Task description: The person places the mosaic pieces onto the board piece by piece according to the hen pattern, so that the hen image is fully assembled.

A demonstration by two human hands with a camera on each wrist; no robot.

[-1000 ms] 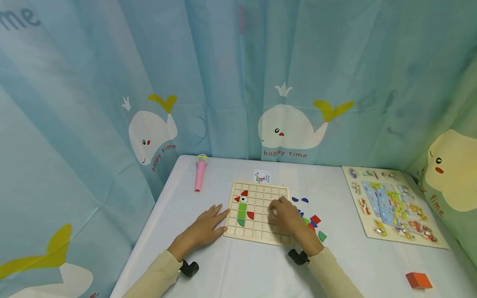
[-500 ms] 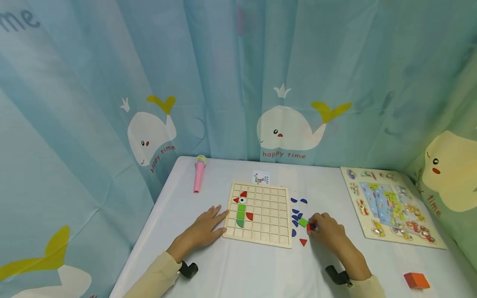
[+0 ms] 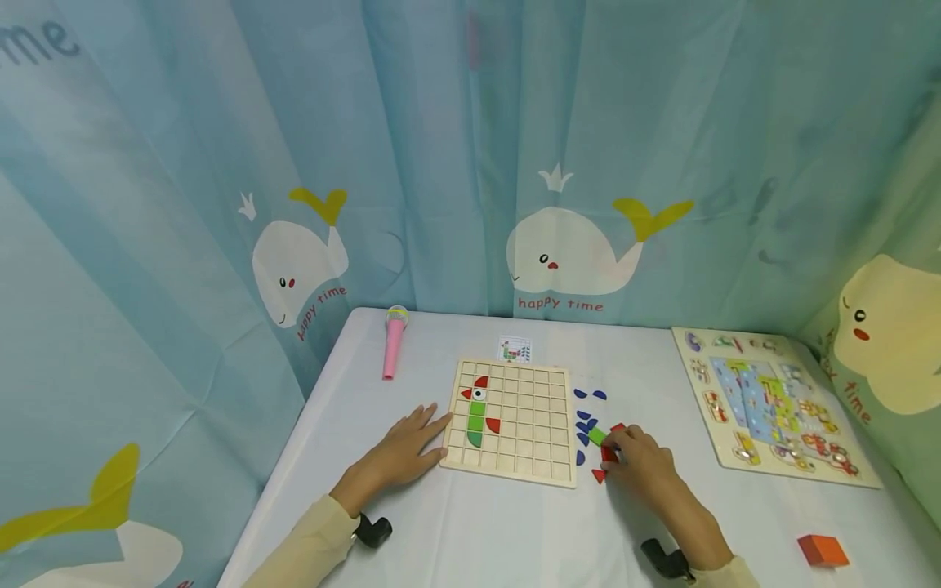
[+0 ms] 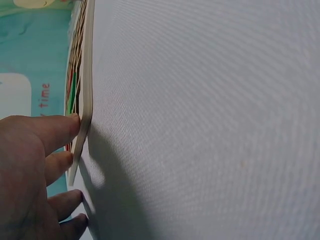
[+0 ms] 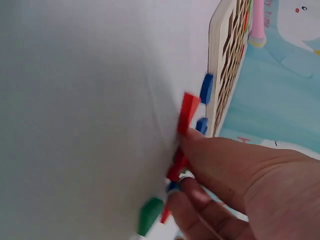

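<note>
My left hand (image 3: 403, 447) rests at the left edge of a wooden grid board (image 3: 529, 469), its fingers spread, the tips at the rim in the left wrist view. On the board lie red and green pieces and a round eye piece (image 3: 479, 394). Right of the board, my right hand (image 3: 647, 465) is among loose pieces. Its thumb and fingers pinch a red block (image 5: 177, 165); its exact shape is partly hidden. A red triangle (image 3: 599, 475), a green square (image 3: 597, 437) and several blue half-rounds (image 3: 581, 459) lie close by. A green piece (image 5: 150, 216) shows below the fingers.
A small picture card (image 3: 515, 349) lies behind the board. At the back left is a pink toy microphone (image 3: 393, 347). A peg puzzle board (image 3: 735, 453) occupies the right side, with an orange block (image 3: 823, 550) nearer the front.
My right hand has moved from over the board to the loose pieces at right, and red pieces have shifted under its fingers. My left hand stays at the board's edge.
</note>
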